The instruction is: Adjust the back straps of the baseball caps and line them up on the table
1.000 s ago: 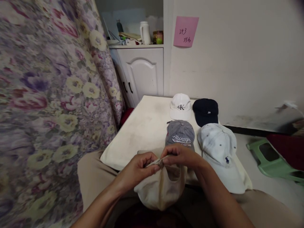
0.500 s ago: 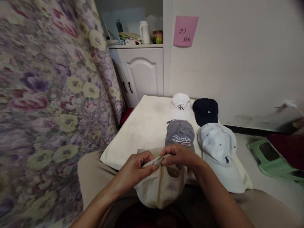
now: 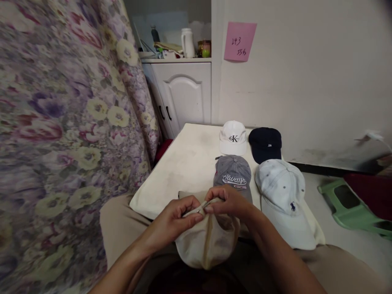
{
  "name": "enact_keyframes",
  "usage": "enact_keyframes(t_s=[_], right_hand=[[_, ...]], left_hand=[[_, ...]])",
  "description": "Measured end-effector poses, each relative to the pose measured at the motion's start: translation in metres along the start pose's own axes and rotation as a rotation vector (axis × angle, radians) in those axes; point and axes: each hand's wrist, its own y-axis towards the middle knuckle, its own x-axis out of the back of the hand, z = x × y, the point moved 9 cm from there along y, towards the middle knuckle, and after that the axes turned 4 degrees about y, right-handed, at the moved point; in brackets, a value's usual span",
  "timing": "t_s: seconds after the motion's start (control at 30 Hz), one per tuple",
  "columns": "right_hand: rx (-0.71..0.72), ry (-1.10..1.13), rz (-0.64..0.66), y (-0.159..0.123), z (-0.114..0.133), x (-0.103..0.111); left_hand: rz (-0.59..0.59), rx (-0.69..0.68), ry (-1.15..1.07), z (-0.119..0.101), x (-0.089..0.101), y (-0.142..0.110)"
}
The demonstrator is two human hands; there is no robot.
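A beige baseball cap [image 3: 203,245] hangs crown-down from my two hands, over my lap at the table's near edge. My left hand [image 3: 176,214] pinches the strap at its back opening from the left. My right hand [image 3: 228,200] grips the strap's other side, with the fingertips of both hands almost meeting. The strap's fastening is mostly covered by my fingers. Just beyond my right hand lies a grey cap [image 3: 232,169] with "Always" lettering. To its right is a pale blue cap [image 3: 280,188] with a small dark emblem.
Farther back on the cream-covered table [image 3: 174,163] sit a white cap [image 3: 232,136] and a navy cap [image 3: 265,143]. A floral curtain [image 3: 76,143] hangs at left. A green stool [image 3: 346,204] stands on the floor at right, and a white cabinet [image 3: 183,90] is behind.
My right fingers have shifted slightly left along the strap, closer to my left fingertips. The back opening of the beige cap looks narrower. The other caps have stayed put.
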Motion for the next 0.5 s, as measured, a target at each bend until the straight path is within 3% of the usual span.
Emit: enact_keyframes(t_s=[0.5], right_hand=[[0.008,0.18,0.023,-0.002,0.006,0.005]], left_hand=[[0.011,0.077,-0.051,0.014,0.018,0.0]])
